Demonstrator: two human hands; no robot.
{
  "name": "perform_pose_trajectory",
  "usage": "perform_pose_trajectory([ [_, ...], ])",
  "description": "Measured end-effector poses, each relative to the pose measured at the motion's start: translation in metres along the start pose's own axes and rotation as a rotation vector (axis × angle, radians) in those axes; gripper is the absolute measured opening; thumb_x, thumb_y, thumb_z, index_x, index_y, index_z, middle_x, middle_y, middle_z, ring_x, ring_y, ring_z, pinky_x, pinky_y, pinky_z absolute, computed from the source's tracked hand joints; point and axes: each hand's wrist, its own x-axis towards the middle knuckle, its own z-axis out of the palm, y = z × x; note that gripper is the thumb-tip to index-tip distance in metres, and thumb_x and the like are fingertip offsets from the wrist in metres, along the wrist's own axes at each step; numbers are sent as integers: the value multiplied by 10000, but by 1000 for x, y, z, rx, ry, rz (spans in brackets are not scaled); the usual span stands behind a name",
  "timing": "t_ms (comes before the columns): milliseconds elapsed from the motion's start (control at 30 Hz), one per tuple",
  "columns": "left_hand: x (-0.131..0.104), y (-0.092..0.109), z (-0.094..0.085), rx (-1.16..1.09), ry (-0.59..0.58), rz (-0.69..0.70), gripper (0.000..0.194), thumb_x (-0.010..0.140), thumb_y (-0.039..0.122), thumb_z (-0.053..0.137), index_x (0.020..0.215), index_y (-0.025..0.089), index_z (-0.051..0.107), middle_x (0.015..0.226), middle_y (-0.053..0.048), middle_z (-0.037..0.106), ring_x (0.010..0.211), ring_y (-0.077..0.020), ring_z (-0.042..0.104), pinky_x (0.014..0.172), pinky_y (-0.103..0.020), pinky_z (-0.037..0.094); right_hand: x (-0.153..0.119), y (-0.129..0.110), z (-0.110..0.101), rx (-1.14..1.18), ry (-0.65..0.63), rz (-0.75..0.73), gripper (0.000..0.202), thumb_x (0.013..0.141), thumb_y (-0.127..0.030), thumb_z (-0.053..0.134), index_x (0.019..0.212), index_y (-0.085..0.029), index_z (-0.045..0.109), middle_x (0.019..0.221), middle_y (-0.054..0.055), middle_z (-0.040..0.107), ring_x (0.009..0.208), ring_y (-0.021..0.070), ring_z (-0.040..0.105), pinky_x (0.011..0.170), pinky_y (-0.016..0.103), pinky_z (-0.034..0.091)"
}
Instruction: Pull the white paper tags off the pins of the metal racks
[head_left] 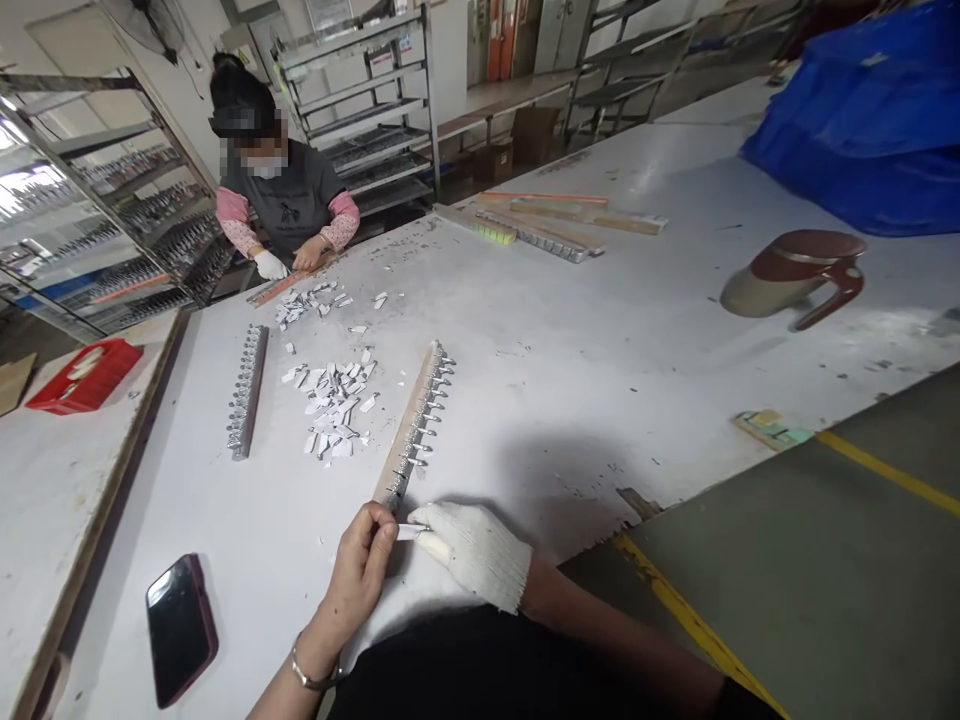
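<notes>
At the near edge of the white table (525, 340), just above the person's dark clothing, the left hand (360, 570), bare and with a metal bracelet (306, 672) at the wrist, pinches one end of a small white slip (409, 532) between thumb and fingers. The right hand (480, 555), in a white knitted glove, grasps the slip's other end, so the piece spans the small gap between them. To the left lies a dark-screened phone (181, 630) in a maroon case.

Just beyond the hands, a wooden strip (399, 440) points away from them at a slant, its right side lined with metal clips (429, 418). Left of it are loose white pieces (334, 405) in a scattered heap, then a second clip-lined strip (247, 395). A red basket (85, 376) sits on the adjoining table (56, 480); far to the right stands a brown-and-beige mug (795, 270) (it looks tilted in this slanted view).

Farther off, more strips (555, 222) lie together, near a co-worker (289, 205) with one gloved hand, who bends over another strip (281, 287). Metal racks (360, 110) stand behind.
</notes>
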Motion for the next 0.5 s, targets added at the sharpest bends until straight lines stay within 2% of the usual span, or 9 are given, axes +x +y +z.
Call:
perform_pose_trajectory([
  [100, -1, -1, -3, -185, -131, -117, 395, 939, 586, 565, 828, 212, 510, 696, 44, 411, 600, -113, 362, 572, -250, 343, -3, 8, 2, -222, -63, -176, 261, 977, -431, 511, 917, -220, 654, 839, 15, 700, 717, 167, 609, 616, 295, 362],
  [167, -1, -2, -2, -394, -261, -229, 455, 873, 646, 626, 809, 218, 485, 650, 67, 369, 523, -86, 289, 513, -240, 294, -6, 9, 2, -185, -84, -290, 282, 997, -426, 478, 936, -218, 659, 855, 23, 708, 725, 163, 600, 614, 296, 353],
  [233, -2, -2, 1, -509, -290, -303, 492, 819, 678, 669, 805, 226, 473, 614, 87, 333, 478, -70, 227, 480, -237, 267, -7, 7, 1, -115, -49, -319, 319, 1026, -380, 417, 906, -211, 659, 815, 24, 698, 693, 152, 582, 612, 298, 349],
  [300, -3, -2, 7, -404, -160, -268, 453, 843, 653, 654, 814, 230, 495, 609, 73, 374, 487, -89, 296, 500, -250, 319, -8, 4, 3, -106, 23, -232, 345, 1033, -345, 398, 836, -204, 643, 741, 15, 667, 634, 142, 555, 595, 304, 333],
  [367, -5, -1, 13, -131, 31, -132, 371, 917, 588, 580, 819, 232, 542, 643, 30, 463, 566, -135, 422, 572, -279, 392, -7, 1, 9, -174, 50, -172, 338, 1026, -335, 415, 813, -197, 637, 721, 15, 655, 619, 144, 554, 576, 311, 310],
  [400, -7, -1, 16, 9, 92, -62, 341, 948, 550, 541, 819, 235, 564, 665, 11, 499, 606, -155, 461, 602, -291, 411, -6, 1, 12, -218, 47, -164, 330, 1025, -326, 414, 827, -193, 643, 727, 20, 658, 628, 148, 564, 569, 312, 303],
  [433, -8, -2, 19, 122, 120, -8, 322, 968, 516, 508, 819, 240, 578, 678, 1, 519, 623, -165, 479, 612, -297, 418, -5, 0, 16, -259, 39, -164, 323, 1024, -318, 410, 851, -190, 651, 736, 25, 663, 635, 153, 573, 561, 313, 299],
  [500, -8, -4, 20, 233, 101, 41, 304, 989, 468, 465, 814, 247, 579, 669, 6, 526, 600, -165, 486, 596, -294, 416, -2, 1, 22, -315, 8, -184, 304, 1020, -301, 408, 909, -184, 665, 772, 40, 679, 654, 164, 593, 556, 307, 311],
])
